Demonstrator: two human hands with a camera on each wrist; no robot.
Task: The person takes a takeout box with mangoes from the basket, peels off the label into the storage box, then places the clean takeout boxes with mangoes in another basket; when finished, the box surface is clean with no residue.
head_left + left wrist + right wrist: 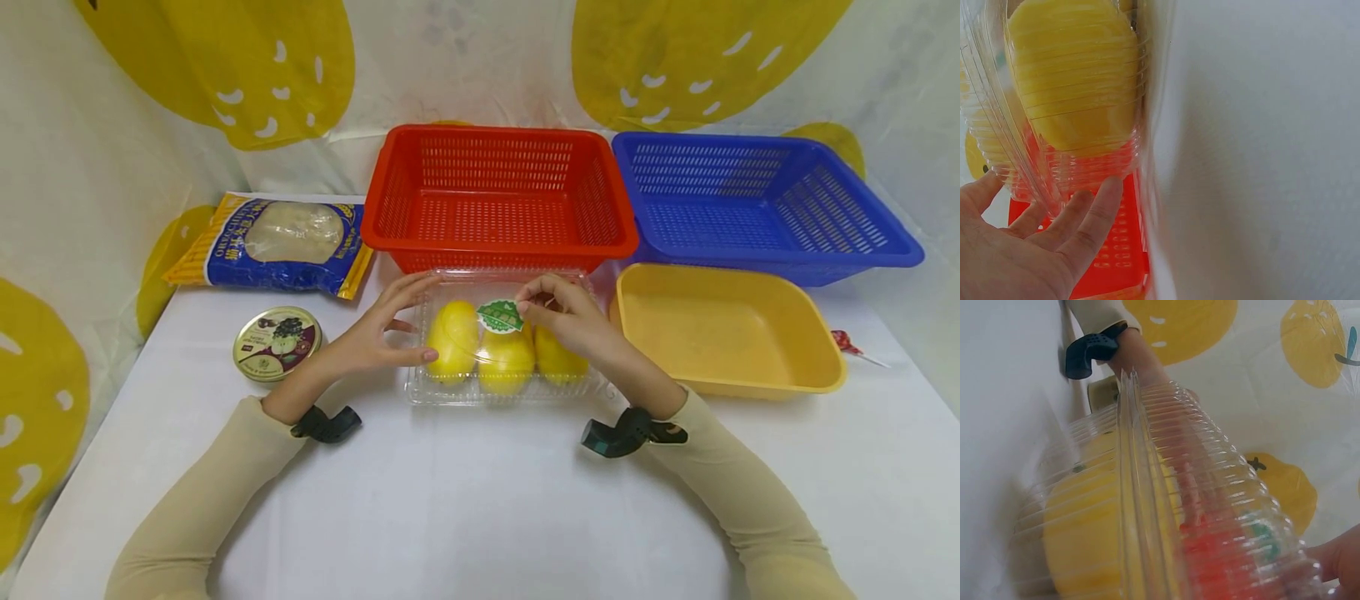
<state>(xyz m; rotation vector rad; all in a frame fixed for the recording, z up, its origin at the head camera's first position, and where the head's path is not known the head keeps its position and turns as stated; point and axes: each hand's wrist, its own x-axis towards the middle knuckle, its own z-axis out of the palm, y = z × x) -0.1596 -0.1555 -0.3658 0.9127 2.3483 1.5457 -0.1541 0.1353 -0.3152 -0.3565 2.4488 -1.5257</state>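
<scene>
A clear plastic clamshell box (495,398), its lid down, lies on the white table with three yellow fruits (453,346) inside; they look like mangoes. On the lid is a green-and-white label sticker (498,317). My right hand (566,308) is over the box's right part, thumb and bent index finger pinching at the sticker's right edge. The left hand (382,329) spreads its fingers along the box's left side. In the left wrist view its fingertips (1107,190) reach the ribbed plastic wall. Through the ribbed side in the right wrist view, yellow fruit (1085,531) shows.
Behind the box stands a red basket (498,258), with a blue basket (780,258) to its right. A yellow tub (727,333) is right of the box, a lollipop (846,342) beyond it. A blue-and-yellow packet (281,237) and a round tin (277,342) lie left.
</scene>
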